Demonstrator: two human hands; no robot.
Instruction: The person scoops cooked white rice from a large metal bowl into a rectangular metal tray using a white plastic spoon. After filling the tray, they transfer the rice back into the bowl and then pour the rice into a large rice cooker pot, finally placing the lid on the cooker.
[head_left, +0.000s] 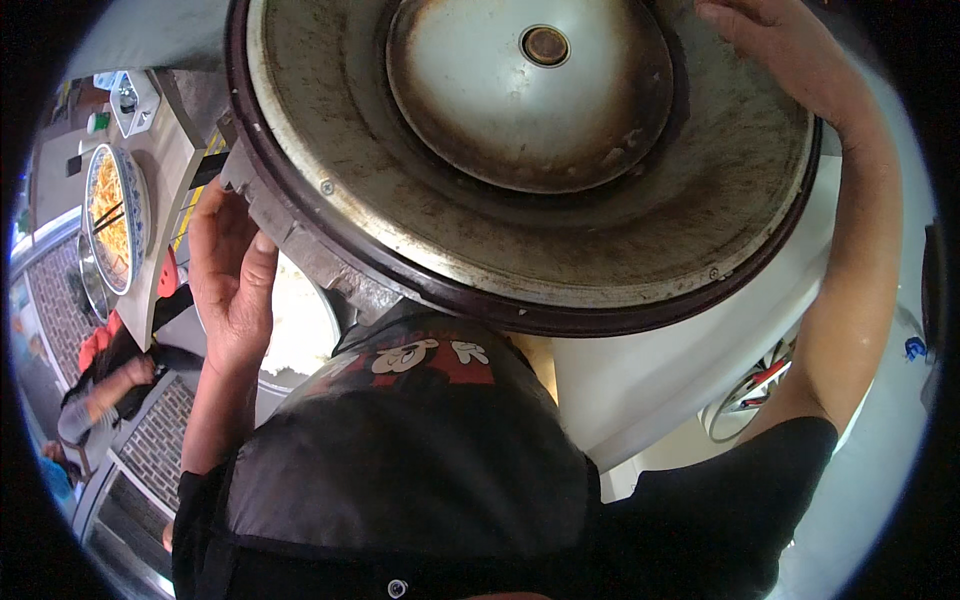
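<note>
Tilted towards me is the large round body of what looks like a rice cooker (750, 195), with a dark rim and a stained inner wall. A domed metal heating plate (517, 127) lies inside it, with a small round button (545, 46) at its centre. My left hand (232, 277) holds the metal bracket (300, 240) on the left rim, thumb against its edge. My right hand (765, 52) reaches over the right rim into the body; its fingers are partly cut off by the frame. Below my left hand sits a round pot of white rice (296, 330).
On a table (161, 165) at left stand a patterned bowl of noodles (112, 217) with chopsticks and a white dish (135, 105). Another person's arm (112, 390) shows beyond it. A container of utensils (750, 397) stands at right, partly behind my arm.
</note>
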